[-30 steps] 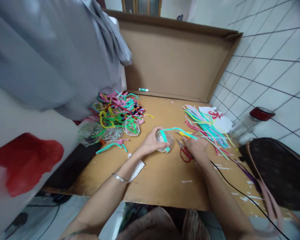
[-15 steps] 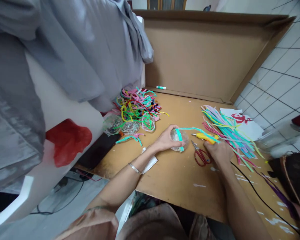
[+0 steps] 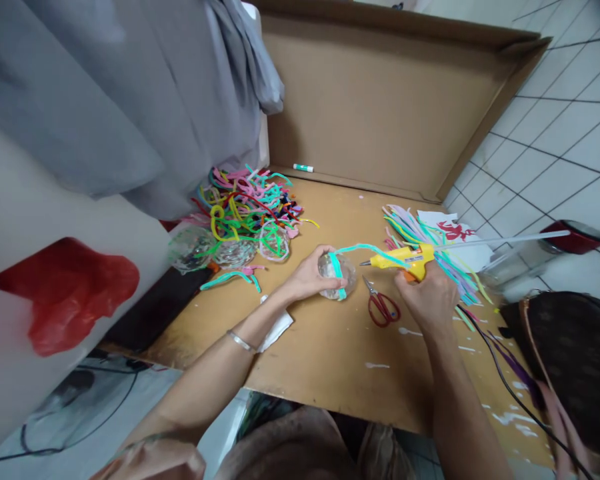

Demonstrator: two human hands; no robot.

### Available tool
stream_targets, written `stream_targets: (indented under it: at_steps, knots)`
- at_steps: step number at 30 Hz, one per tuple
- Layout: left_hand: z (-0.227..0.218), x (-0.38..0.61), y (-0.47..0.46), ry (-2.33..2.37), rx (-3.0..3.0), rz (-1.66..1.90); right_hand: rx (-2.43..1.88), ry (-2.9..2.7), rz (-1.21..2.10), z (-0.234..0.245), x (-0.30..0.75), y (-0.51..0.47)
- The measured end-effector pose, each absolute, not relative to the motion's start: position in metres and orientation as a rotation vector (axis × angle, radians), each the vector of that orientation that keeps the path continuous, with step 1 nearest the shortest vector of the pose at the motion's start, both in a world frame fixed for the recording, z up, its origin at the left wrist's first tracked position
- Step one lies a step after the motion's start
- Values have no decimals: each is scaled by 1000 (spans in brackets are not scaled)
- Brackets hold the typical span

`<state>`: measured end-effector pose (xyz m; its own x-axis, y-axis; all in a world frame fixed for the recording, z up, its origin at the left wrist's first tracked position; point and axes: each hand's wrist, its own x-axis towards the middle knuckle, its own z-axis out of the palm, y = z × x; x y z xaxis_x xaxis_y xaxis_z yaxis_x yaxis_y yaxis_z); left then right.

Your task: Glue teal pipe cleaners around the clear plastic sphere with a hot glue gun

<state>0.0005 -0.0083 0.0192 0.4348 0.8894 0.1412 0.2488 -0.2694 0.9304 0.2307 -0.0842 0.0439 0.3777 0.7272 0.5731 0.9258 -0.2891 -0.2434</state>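
My left hand point(image 3: 311, 275) is closed around a clear, rounded plastic piece point(image 3: 349, 275), perhaps a bottle bottom. A turquoise pipe cleaner point(image 3: 336, 267) wraps over it, and its loose end arcs right, passing behind or beside the tool in my other hand. Wrapped round the handle of a yellow hot glue gun point(image 3: 405, 259) is my right hand point(image 3: 427, 293). The gun's nozzle points left at the plastic piece, a short gap away. A long pale glue stick point(image 3: 505, 240) sticks out of its back. Red-handled scissors point(image 3: 381, 308) lie on the table just below the gun.
Several bright pipe cleaners point(image 3: 250, 203) are heaped at the left back, with clear plastic pieces point(image 3: 193, 247) before them. More straight ones point(image 3: 453, 257) lie at right. A cardboard panel point(image 3: 360, 100) stands behind. A dark bag point(image 3: 570, 353) and black cord point(image 3: 510, 393) are at right.
My right hand has lifted and turned the glue gun, so its body and glue stick now show above the table. The view has shifted right; my left hand keeps its hold.
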Motion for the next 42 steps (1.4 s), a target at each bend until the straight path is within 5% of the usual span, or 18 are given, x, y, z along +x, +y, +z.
stream_targets:
  at_steps: [15,42]
  knots:
    - [29,1,-21,876,1831,784,-1755,-1565,-632,48,217,-93]
    - [20,-2,-14,833,1868,772,-1981,-1539,-357,55,210,-92]
